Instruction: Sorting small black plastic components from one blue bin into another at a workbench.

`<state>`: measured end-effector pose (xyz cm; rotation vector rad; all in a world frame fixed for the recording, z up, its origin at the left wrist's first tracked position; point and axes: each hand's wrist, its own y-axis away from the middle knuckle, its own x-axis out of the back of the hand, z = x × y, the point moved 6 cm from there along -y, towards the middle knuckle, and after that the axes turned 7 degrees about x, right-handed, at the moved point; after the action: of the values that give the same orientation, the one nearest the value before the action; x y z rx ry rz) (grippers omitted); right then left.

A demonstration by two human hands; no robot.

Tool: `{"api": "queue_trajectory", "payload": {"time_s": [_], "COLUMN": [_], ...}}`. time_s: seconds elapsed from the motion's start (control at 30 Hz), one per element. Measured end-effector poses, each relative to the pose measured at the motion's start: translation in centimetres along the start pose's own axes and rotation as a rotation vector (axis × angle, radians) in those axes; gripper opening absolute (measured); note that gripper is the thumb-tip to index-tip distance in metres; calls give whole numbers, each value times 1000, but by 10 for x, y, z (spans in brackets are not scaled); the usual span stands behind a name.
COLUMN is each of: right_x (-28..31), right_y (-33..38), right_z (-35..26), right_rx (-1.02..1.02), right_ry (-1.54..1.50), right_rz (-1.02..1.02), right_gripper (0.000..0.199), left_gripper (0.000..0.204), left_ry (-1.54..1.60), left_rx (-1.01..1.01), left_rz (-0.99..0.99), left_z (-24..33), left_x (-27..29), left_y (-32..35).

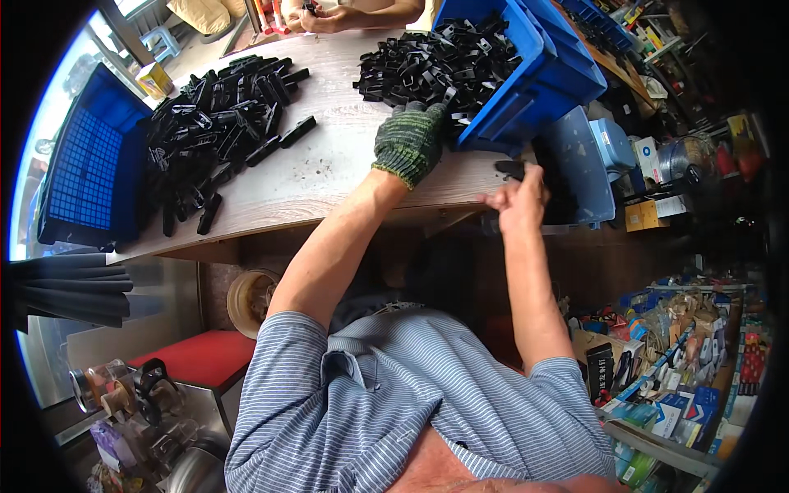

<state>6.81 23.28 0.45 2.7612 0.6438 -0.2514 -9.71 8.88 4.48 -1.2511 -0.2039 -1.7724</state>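
Note:
My left hand (408, 141), in a green and black knitted glove, reaches to the near edge of a heap of small black parts (436, 62) with shiny bits. Its fingers are bent down among the parts, and the fingertips are hidden. Bare, my right hand (523, 201) is by the table's front edge, beside a translucent bin (582, 164). It holds a dark, rounded, elongated piece (509, 169) at its fingers, with the thumb sticking out to the left. A second heap, of longer black pieces (222, 115), lies on the left of the table (329, 156).
A tipped blue crate (526, 82) stands behind the right heap, and a blue basket (90, 164) at the far left. Across the table are another person's hands (329, 18). Crowded shelves (657, 394) line the right side; a round bucket (249, 302) is under the table.

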Motion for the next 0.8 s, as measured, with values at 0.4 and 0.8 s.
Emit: {"api": "queue_trajectory", "payload": {"time_s": [0.4, 0.8], "right_x": [97, -42], "right_y": [-80, 10], "right_z": [-52, 13], "right_rx": [189, 133], "right_ry": [-43, 109], "right_rz": [389, -434], "right_gripper": [39, 24], "left_gripper": [36, 14], "left_ry": [-155, 461], "left_rx": [30, 228], "left_rz": [-79, 45], "left_z": [-20, -55], "left_x": [9, 6], "left_y": [18, 28]}}
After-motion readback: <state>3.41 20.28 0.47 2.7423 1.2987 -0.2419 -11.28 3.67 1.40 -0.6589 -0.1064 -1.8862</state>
